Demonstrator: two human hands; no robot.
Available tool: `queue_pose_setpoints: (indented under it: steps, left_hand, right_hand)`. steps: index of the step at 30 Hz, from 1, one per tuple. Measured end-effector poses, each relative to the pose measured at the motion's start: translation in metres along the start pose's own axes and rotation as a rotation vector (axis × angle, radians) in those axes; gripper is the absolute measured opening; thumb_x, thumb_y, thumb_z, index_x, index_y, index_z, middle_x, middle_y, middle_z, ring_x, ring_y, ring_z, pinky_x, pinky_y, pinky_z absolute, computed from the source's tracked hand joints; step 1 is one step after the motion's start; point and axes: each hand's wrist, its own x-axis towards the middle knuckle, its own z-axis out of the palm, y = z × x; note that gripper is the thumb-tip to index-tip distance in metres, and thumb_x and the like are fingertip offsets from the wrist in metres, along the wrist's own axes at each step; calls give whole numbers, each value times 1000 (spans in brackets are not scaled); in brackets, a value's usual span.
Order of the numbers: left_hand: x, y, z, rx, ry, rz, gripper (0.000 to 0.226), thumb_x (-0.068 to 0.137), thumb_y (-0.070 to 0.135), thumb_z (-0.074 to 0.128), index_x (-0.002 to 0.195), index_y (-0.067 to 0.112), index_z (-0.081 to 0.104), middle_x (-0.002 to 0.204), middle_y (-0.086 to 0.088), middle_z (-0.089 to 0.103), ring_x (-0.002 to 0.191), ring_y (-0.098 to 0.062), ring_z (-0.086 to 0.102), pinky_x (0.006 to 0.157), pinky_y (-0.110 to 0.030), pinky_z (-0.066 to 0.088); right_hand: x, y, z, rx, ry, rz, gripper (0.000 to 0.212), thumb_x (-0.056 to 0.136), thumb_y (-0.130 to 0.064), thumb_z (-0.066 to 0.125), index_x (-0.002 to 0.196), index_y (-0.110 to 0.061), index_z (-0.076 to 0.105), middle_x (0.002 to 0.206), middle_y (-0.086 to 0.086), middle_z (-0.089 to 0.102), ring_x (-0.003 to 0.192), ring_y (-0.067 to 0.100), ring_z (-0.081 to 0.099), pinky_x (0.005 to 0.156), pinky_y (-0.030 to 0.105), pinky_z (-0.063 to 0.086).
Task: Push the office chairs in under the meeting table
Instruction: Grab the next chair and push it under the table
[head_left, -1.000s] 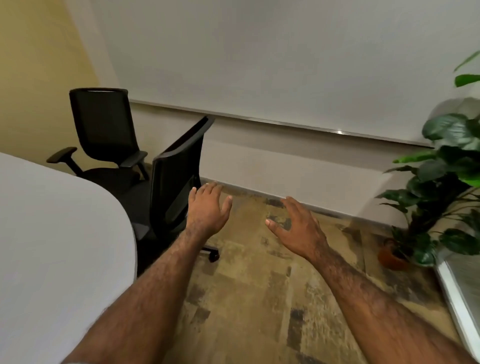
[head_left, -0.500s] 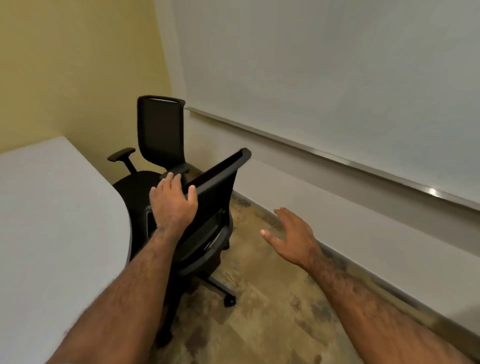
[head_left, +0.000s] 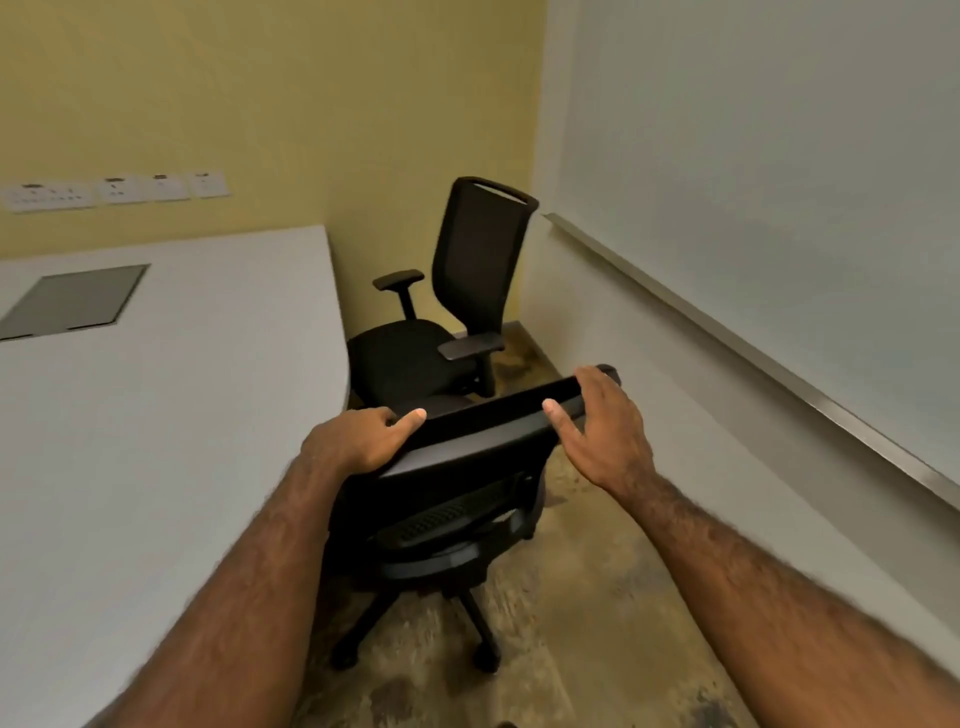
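A black office chair (head_left: 452, 499) stands right in front of me, its back toward me, beside the white meeting table (head_left: 156, 415). My left hand (head_left: 358, 441) grips the left end of its top rail, thumb on the near side. At the rail's right end, my right hand (head_left: 602, 426) has its fingers curled over the top. A second black office chair (head_left: 447, 332) with armrests stands farther off in the corner, its seat facing the table's edge.
A yellow wall with several sockets (head_left: 109, 189) runs behind the table. A large whiteboard (head_left: 779, 182) with a metal ledge covers the right wall. A grey cable hatch (head_left: 72, 299) is set in the tabletop. Patterned floor (head_left: 597, 623) lies between chair and right wall.
I have turned left and stepped closer. My left hand slid along the near chair's top rail, and my right hand came from the air onto the rail's right end.
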Motion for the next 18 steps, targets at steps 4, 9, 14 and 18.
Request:
queue_pose_setpoints:
  steps: [4, 9, 14, 18]
  left_hand:
    - [6, 1, -2, -50, 21, -53, 92, 77, 89, 12, 135, 31, 53, 138, 0, 58, 122, -23, 55, 97, -43, 42]
    - [-1, 5, -1, 15, -23, -119, 106, 63, 97, 2, 130, 37, 57, 134, 3, 62, 118, -21, 57, 94, -41, 43]
    - [-14, 19, -1, 38, -85, -183, 128, 45, 103, -7, 133, 36, 58, 137, 4, 60, 121, -22, 56, 101, -43, 44]
    - [-19, 40, 8, 65, -25, -220, 123, 45, 105, -4, 124, 38, 62, 121, 6, 68, 105, -18, 61, 87, -35, 49]
  right_hand:
    - [48, 22, 16, -42, -43, -123, 73, 94, -69, 21, 132, -20, 59, 140, 2, 57, 134, 21, 45, 114, 52, 27]
    - [86, 44, 15, 113, -32, -189, 70, 92, -70, 30, 109, -19, 75, 113, 3, 73, 109, 23, 62, 95, 45, 47]
    - [104, 55, 19, 214, -63, -239, 63, 91, -69, 36, 89, -23, 79, 82, -8, 72, 78, 12, 60, 62, 28, 45]
    - [127, 73, 22, 245, -77, -271, 55, 90, -64, 42, 87, -23, 79, 81, -8, 71, 79, 13, 60, 63, 31, 49]
